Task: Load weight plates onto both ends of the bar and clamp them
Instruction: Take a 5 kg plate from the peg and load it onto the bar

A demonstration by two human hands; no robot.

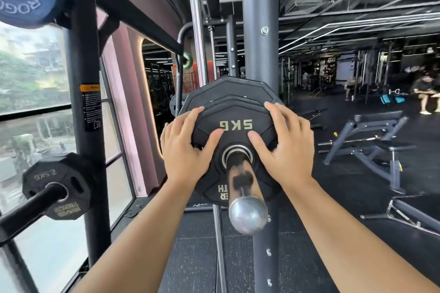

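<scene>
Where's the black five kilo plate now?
Centre of the head view: the black many-sided 5KG plate is on the steel bar sleeve, against a larger black plate, gripped by the left hand and right hand.

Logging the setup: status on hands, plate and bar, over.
Left hand, right hand grip the 5 kg plate, on the bar sleeve. Larger plate behind it. No clamp in view.
</scene>
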